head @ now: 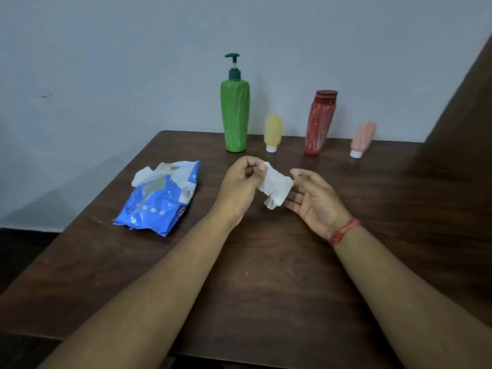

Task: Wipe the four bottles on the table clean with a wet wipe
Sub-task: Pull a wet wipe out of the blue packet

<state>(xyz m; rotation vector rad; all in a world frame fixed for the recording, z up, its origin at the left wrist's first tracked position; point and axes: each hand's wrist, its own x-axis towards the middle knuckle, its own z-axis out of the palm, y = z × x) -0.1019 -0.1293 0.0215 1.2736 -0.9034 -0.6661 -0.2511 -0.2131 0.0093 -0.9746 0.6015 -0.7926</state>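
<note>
Head view: the left hand pinches one end of a crumpled wet wipe in a closed grip, while the right hand lies open, fingers touching the other end. Stretched between them above the worktop, the wipe's long axis runs left to right. Far behind stand the green pump bottle, yellow bottle, red bottle and pink bottle, seemingly all unwiped. A blue wipe pack lies left.
</note>
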